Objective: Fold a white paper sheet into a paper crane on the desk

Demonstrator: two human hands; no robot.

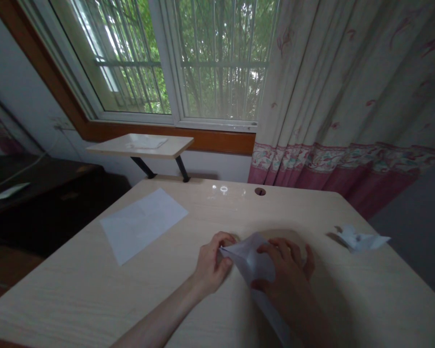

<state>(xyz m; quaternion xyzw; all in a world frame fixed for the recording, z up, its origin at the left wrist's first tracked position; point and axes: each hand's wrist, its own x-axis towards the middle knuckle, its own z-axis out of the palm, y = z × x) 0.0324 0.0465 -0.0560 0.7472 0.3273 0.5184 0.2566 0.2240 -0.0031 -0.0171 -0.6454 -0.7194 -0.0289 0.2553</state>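
Note:
A folded white paper [251,263] lies on the light wooden desk [94,295], its long pointed shape running toward the near edge. My left hand [212,266] pinches the paper's far left corner with curled fingers. My right hand [287,270] lies flat on top of the paper, fingers spread, pressing it against the desk.
A flat white sheet [141,223] lies at the desk's left. A small folded paper figure [360,239] sits near the right edge. A cable hole [259,191] and a raised shelf [141,145] are at the back, under the window. A curtain [347,121] hangs at right.

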